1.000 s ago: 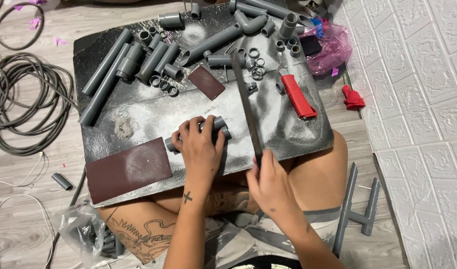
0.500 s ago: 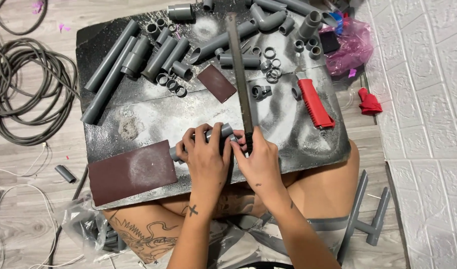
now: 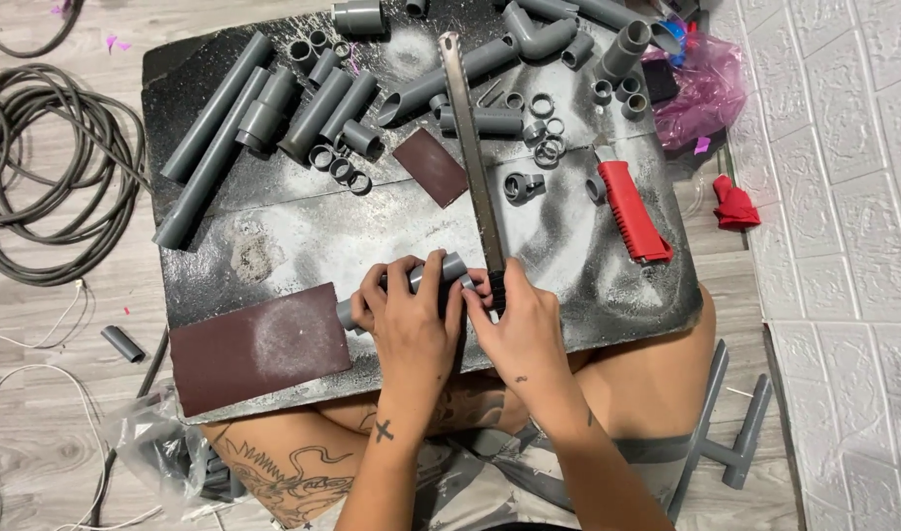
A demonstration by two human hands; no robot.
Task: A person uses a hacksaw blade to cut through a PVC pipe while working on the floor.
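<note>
My left hand (image 3: pixel 411 320) presses down on a short grey plastic pipe (image 3: pixel 448 267) lying across the near part of a black board (image 3: pixel 273 226). My right hand (image 3: pixel 519 324) grips the dark handle of a long, narrow saw blade (image 3: pixel 473 162). The blade runs away from me over the board and lies against the pipe just right of my left fingers. Most of the pipe is hidden under my left hand; its ends stick out at both sides.
Several grey pipes (image 3: pixel 214 108), elbows and cut rings (image 3: pixel 544 147) cover the far board. Sandpaper sheets (image 3: pixel 259 344) (image 3: pixel 430 165), a red-handled tool (image 3: pixel 632 211), a red cloth (image 3: pixel 735 205), a pink bag (image 3: pixel 701 84), coiled cable (image 3: pixel 47 177), and a white wall at right.
My right hand has brought the saw in from the right and pushed it forward, so the blade now reaches far across the board. My left hand stays on the pipe.
</note>
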